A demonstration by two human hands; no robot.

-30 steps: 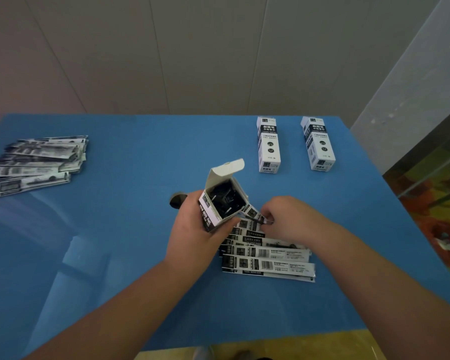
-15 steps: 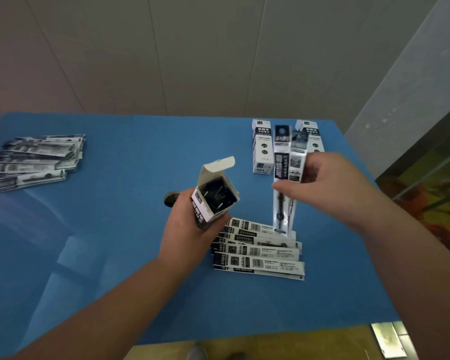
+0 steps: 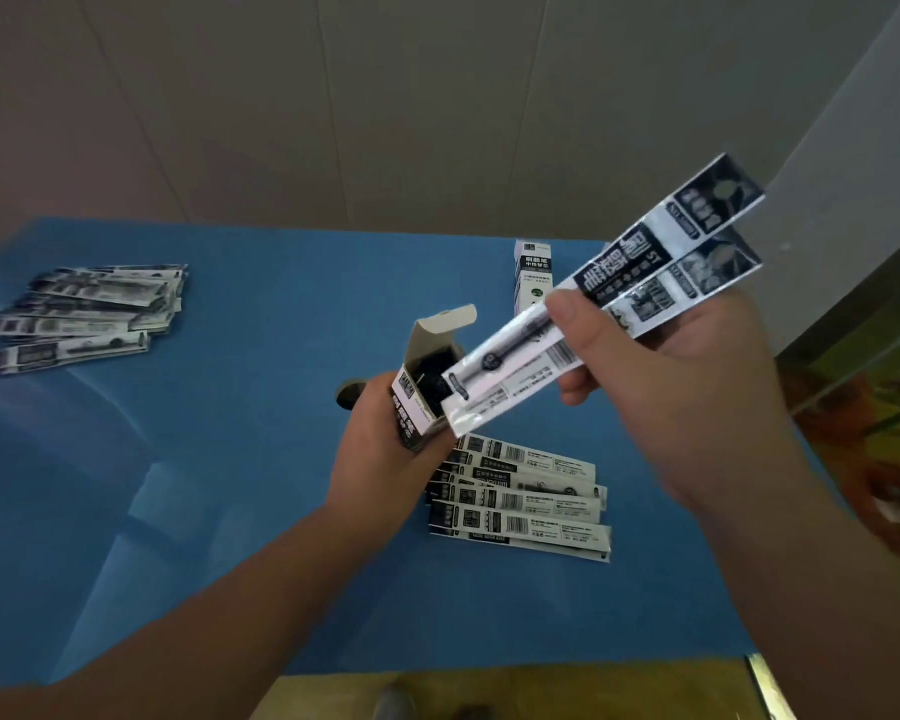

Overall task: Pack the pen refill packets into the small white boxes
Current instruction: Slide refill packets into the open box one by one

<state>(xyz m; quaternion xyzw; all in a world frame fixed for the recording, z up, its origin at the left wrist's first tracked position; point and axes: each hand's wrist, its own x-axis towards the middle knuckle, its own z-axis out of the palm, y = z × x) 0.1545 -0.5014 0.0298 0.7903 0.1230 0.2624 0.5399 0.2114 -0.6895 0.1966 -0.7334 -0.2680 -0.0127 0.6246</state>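
Blue tabletop fills the lower part of the view, with a plain panelled wall behind it. Nearest, at about five o'clock from the middle, a short fan of refill packets lies flat, within easy reach of both hands. Just above it the left hand grips an open white box, tilted with its flap up and its mouth turned toward the right – likely so a packet can slide straight in; dark contents already show inside. The right hand, at three o'clock, pinches two packets together, thumb on top, their lower ends touching the box's mouth and their printed heads pointing off to two o'clock. Farther back, at one o'clock, a closed box stands partly hidden behind them – probably finished. Well apart at nine o'clock lies another heap of packets.
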